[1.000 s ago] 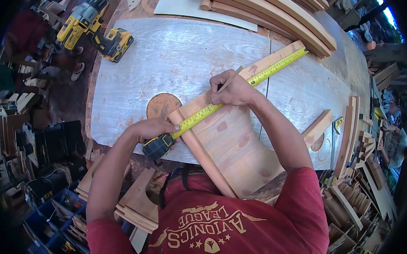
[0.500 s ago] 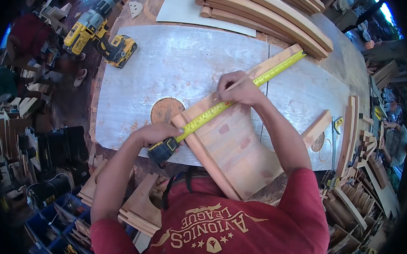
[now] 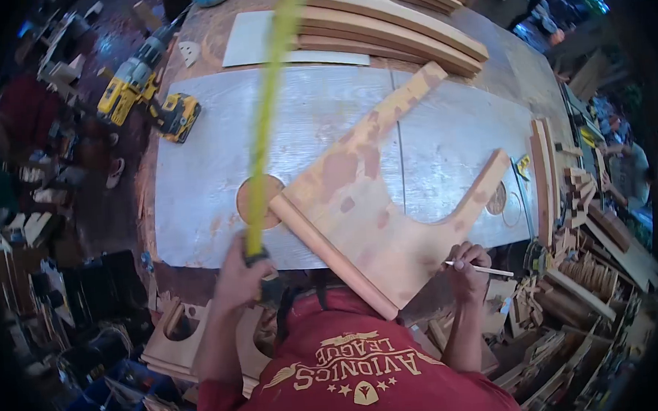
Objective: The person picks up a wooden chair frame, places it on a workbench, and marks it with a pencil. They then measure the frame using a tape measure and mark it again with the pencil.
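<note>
My left hand (image 3: 237,277) is closed round the tape measure (image 3: 265,270) at the table's near edge. Its yellow blade (image 3: 270,104) stands extended away from me, blurred, and clear of the wood. A white pencil (image 3: 494,271) is pinched in my right hand (image 3: 467,261), beside the lower right edge of the wooden piece. That curved wooden piece (image 3: 343,197) has two arms and reddish patches, and lies on the pale board. A rounded wooden strip (image 3: 335,257) runs along its near left edge.
A yellow cordless drill (image 3: 144,92) lies at the upper left. Curved wooden parts (image 3: 394,27) are stacked at the back. Wooden strips (image 3: 544,183) lie at the right. A person (image 3: 629,175) is at the far right.
The tape blade has left the wooden piece and swung up and left. My right hand has moved from the long arm down to the lower right, with the pencil. The view has shifted slightly.
</note>
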The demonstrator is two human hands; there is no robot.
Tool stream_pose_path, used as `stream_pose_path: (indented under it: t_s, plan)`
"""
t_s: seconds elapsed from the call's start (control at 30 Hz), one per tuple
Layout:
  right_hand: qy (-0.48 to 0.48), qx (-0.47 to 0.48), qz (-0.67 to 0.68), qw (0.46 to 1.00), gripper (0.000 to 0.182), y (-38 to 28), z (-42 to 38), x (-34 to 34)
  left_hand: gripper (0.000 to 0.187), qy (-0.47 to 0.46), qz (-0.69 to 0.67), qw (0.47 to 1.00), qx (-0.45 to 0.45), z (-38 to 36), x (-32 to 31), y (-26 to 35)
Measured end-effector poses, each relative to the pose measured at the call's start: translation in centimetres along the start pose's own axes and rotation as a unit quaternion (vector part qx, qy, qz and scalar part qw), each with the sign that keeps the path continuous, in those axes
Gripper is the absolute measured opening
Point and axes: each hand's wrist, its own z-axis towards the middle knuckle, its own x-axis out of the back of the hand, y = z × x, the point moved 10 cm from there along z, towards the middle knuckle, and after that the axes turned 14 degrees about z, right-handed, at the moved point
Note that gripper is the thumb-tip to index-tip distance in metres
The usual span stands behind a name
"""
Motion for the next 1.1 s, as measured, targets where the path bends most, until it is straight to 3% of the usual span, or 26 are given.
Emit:
stream_pose_path:
  t_s: [0.03, 0.07, 0.1, 0.13, 0.17, 0.23, 0.27, 0.3, 0.33, 0.37, 0.43, 0.47, 0.5, 0.57, 0.67, 0.7, 0.73, 0.77, 0.8, 0.83, 0.87, 0.97, 1.03, 1.1]
  plan:
    - [0.047, 0.013, -0.023, 0.999, 0.02, -0.9, -2.2, 1.7, 0.044, 0.068, 0.058, 0.996, 0.013, 1.1, 3.7, 0.2]
    - [0.09, 0.023, -0.049, 0.995, 0.019, -2.0, -3.8, 3.5, 0.039, 0.115, 0.023, 0.993, -0.013, 1.9, 5.0, -1.6]
    - [0.111, 0.022, -0.056, 0.992, 0.019, -2.2, -4.5, 4.2, 0.039, 0.114, 0.007, 0.993, 0.003, 3.6, 6.3, -3.8]
    - [0.133, 0.021, -0.064, 0.989, 0.019, -2.3, -4.4, 4.8, 0.043, 0.132, 0.102, 0.986, -0.014, 5.6, 8.0, -6.2]
    - [0.157, 0.014, -0.079, 0.984, 0.019, -2.4, -4.6, 5.8, 0.049, 0.173, 0.066, 0.982, -0.032, 6.1, 8.7, -6.1]
    - [0.198, 0.017, -0.085, 0.976, 0.021, -4.1, -3.8, 7.3, 0.058, 0.24, 0.1, 0.965, 0.033, 8.0, 11.5, -10.2]
    - [0.219, 0.024, -0.079, 0.972, 0.023, -5.6, -3.4, 7.3, 0.063, 0.18, -0.021, 0.982, 0.045, 8.4, 10.7, -10.6]
    - [0.236, 0.026, -0.069, 0.969, 0.025, -6.7, -2.8, 8.0, 0.064, 0.199, 0.004, 0.978, 0.057, 8.6, 10.7, -10.5]
    - [0.265, 0.052, -0.159, 0.95, 0.028, -8.3, -2.3, 10.0, 0.065, 0.22, 0.028, 0.973, 0.071, 9.4, 11.0, -10.8]
    - [0.291, 0.075, -0.247, 0.921, 0.032, -10.6, -2.0, 12.9, 0.066, 0.252, 0.072, 0.963, 0.062, 10.2, 11.3, -10.4]
    - [0.313, 0.159, -0.524, 0.776, 0.034, -15.9, -1.1, 18.9, 0.067, 0.32, 0.16, 0.932, 0.05, 11.8, 12.2, -10.1]
    - [0.377, 0.108, -0.569, 0.723, 0.032, -17.0, -0.9, 24.5, 0.069, 0.375, 0.23, 0.897, 0.045, 11.7, 13.3, -9.3]
    - [0.403, 0.139, -0.628, 0.651, 0.029, -18.9, -0.5, 28.4, 0.071, 0.429, 0.296, 0.853, 0.042, 11.5, 14.1, -8.5]
    - [0.422, 0.031, -0.669, 0.611, 0.035, -21.2, 0.5, 35.1, 0.076, 0.527, 0.4, 0.749, 0.045, 8.0, 12.9, -4.6]
    - [0.362, -0.059, -0.744, 0.559, 0.043, -23.7, 3.1, 41.1, 0.072, 0.544, 0.413, 0.731, 0.018, 1.9, 5.9, -1.6]
    - [0.335, -0.099, -0.761, 0.547, 0.045, -23.4, 3.4, 43.0, 0.069, 0.522, 0.373, 0.767, -0.029, 1.4, 2.6, -4.7]
    - [0.328, -0.107, -0.752, 0.561, 0.046, -23.3, 3.5, 44.1, 0.066, 0.495, 0.337, 0.798, -0.075, 1.0, -0.4, -7.2]
    - [0.322, -0.109, -0.744, 0.575, 0.048, -23.7, 4.4, 44.8, 0.062, 0.411, 0.158, 0.898, -0.01, -0.8, -5.5, -7.5]
    - [0.319, -0.117, -0.735, 0.587, 0.049, -23.8, 4.4, 45.5, 0.061, 0.365, 0.161, 0.916, 0.038, -1.8, -9.3, -9.3]
    - [0.311, -0.114, -0.742, 0.583, 0.05, -23.5, 3.8, 46.0, 0.06, 0.34, 0.086, 0.934, 0.072, -4.2, -14.0, -6.3]
    - [0.301, -0.106, -0.752, 0.577, 0.051, -23.5, 3.6, 46.1, 0.058, 0.315, 0.003, 0.943, 0.107, -5.9, -18.3, -3.7]
    - [0.272, -0.087, -0.747, 0.6, 0.052, -23.7, 4.0, 46.6, 0.055, 0.273, -0.246, 0.917, 0.155, -5.9, -25.0, -5.4]
    - [0.246, -0.07, -0.745, 0.617, 0.043, -23.9, 4.6, 46.9, 0.053, 0.28, -0.259, 0.915, 0.129, -6.3, -26.1, -4.3]
    - [0.257, -0.069, -0.66, 0.702, 0.042, -24.4, 4.1, 48.3, 0.052, 0.278, -0.27, 0.915, 0.11, -6.5, -27.2, -4.1]
